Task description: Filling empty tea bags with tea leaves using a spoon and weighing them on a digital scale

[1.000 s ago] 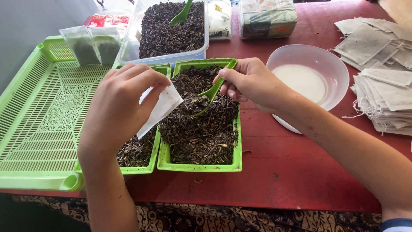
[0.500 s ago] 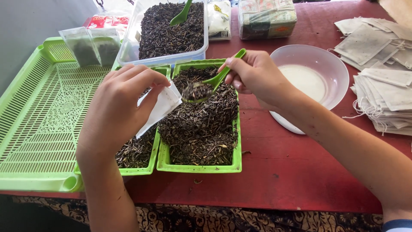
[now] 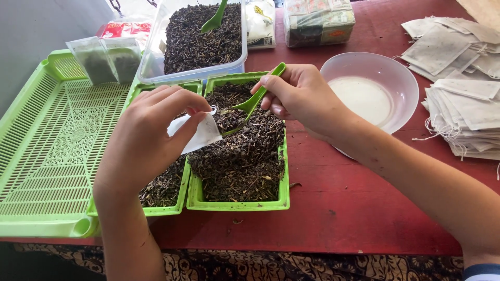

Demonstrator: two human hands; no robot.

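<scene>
- Left hand [image 3: 143,138] closed in a pinch on a small white paper sachet [image 3: 197,132], mouth of it turned toward the spoon.
- Right hand [image 3: 302,96] wrapped narrowly round the handle of a green plastic spoon [image 3: 255,100], bowl loaded with dark leaf and poised just beside the sachet's opening.
- Judged best done with the sachet mouth held well open by thumb and forefinger, the spoon tipped slowly right at the lip, and both kept over the tray so that stray leaf fell back in.
- Directly under both hands: a green rectangular tray [image 3: 237,204] heaped with dry, dark, twiggy loose tea [image 3: 239,161], coarse and crumbly.
- Beneath the left hand: a second green tray [image 3: 161,209], touching the first, with a thinner layer of the same leaf.
- Beyond the hands: a clear plastic tub [image 3: 195,73] full of the same tea, another green spoon [image 3: 214,20] stuck upright in it.
- Left of the left hand: a large green slotted basket tray [image 3: 47,156], lattice-patterned, with two filled clear packets [image 3: 104,60] at its far corner.
- Right of the right hand: a shallow translucent pinkish bowl [image 3: 383,83], smooth and round.
- Farther right: stacks of flat, empty paper sachets [image 3: 466,104] with strings, soft and slightly creased.
- All resting on a red surface [image 3: 338,208].
</scene>
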